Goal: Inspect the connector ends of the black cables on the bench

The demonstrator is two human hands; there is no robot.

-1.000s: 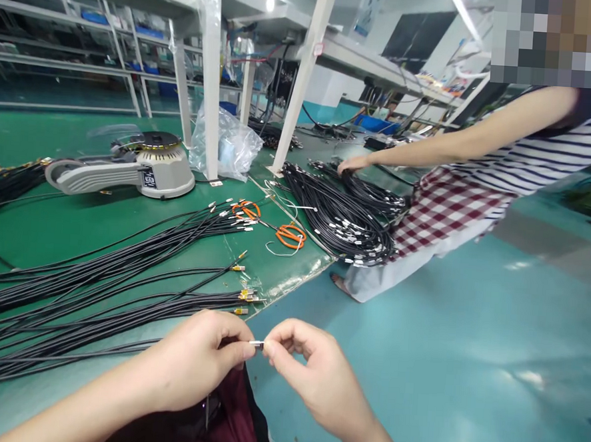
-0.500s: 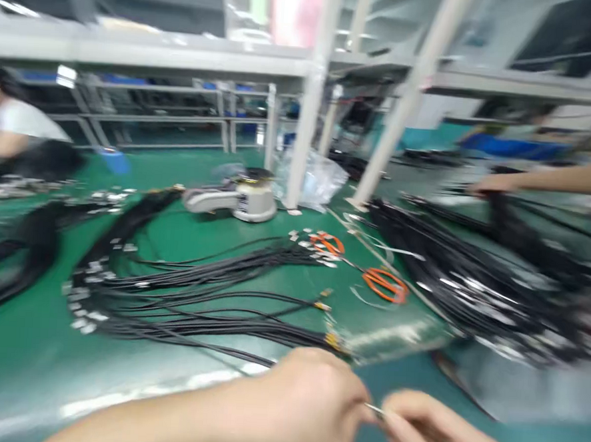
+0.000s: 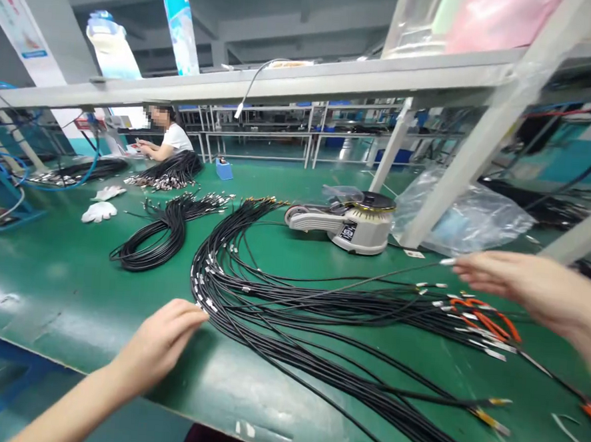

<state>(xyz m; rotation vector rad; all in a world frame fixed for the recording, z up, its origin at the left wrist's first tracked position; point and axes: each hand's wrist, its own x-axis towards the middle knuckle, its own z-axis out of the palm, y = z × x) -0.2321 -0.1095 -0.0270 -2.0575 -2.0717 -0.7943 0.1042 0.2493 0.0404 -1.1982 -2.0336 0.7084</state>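
A long bundle of black cables [image 3: 317, 356] curves across the green table, with white labels along its bend. My left hand [image 3: 168, 336] is at the near side of that bend, thumb and fingers pressed together against the bundle; what they pinch is hidden. On the right, my right hand [image 3: 517, 281] pinches the white-tagged end [image 3: 447, 261] of a single black cable [image 3: 372, 277], raised above the others. Below that hand lie orange looped handles [image 3: 499, 323], partly over the white-tagged cable ends.
A grey-white round dispenser [image 3: 360, 228] stands behind the bundle, near a clear plastic bag [image 3: 466, 211] and a slanted shelf post [image 3: 459, 164]. A coiled cable bundle [image 3: 148, 255] and white gloves [image 3: 100, 212] lie left. Another person [image 3: 173, 140] sits at the far side.
The view has swung left. My hands, close together at a small thin piece before, are now wide apart: the left at the bundle's bend, the right holding up a cable end.
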